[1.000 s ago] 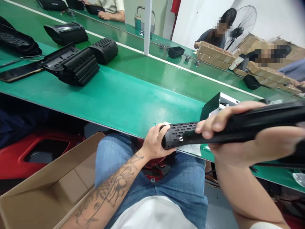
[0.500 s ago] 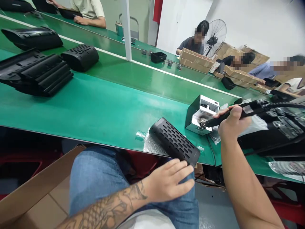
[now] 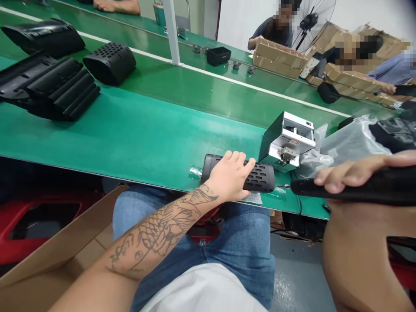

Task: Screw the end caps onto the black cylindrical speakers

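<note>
A black slotted plastic housing (image 3: 260, 175) lies on its side at the front edge of the green bench. My left hand (image 3: 230, 175) is wrapped over its top, fingers on the far side and thumb on the near side. My right hand (image 3: 354, 173) grips a black electric screwdriver (image 3: 367, 188), held level. Its thin bit points left at the housing's right end, with a small screw-like tip close to that end; whether they touch I cannot tell. Behind them stands a screw feeder (image 3: 287, 143), white and black. Part of the housing is hidden under my left hand.
Several black housings (image 3: 110, 63) sit at the left of the bench (image 3: 146, 134). Plastic bags (image 3: 354, 138) and dark parts crowd the right side. A white post (image 3: 171, 32) rises from the bench. Co-workers sit across with cardboard boxes (image 3: 279, 56). An open carton (image 3: 74, 242) stands below, left.
My left hand has moved up from beside the housing onto it, and the housing has turned more level. My right hand has drawn the screwdriver from the screw feeder toward the housing's right end.
</note>
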{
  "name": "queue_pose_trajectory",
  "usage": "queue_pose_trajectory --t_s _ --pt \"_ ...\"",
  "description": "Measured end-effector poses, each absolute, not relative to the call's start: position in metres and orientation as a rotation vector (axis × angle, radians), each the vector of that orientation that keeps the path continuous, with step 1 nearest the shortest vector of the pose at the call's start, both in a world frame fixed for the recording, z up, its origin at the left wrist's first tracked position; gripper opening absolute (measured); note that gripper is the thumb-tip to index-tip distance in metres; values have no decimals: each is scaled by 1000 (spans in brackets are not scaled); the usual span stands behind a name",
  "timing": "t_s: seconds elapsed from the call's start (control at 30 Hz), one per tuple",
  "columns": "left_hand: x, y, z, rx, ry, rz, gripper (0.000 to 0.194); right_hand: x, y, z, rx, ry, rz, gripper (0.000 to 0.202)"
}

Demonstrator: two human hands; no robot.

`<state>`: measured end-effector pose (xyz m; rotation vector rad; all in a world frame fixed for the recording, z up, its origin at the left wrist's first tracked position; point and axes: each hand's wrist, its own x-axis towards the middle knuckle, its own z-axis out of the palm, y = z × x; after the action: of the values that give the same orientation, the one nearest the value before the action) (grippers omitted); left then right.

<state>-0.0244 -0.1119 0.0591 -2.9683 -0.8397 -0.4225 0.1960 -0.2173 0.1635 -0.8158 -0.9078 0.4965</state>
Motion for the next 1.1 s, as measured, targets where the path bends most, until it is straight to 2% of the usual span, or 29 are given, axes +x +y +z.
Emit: queue_pose_trajectory --t_s 0.1,0.43,1.1 --pt "-25 -112 61 -2984 -872 -410 90 186 -218 154 -777 -1284 470 47" --pt "-23 -107 62 -3003 -890 -415 89 167 -205 136 -788 -1236 515 46" --pt "-23 -109 65 -3001 -900 -340 86 173 -189 133 -797 -1192 740 40"
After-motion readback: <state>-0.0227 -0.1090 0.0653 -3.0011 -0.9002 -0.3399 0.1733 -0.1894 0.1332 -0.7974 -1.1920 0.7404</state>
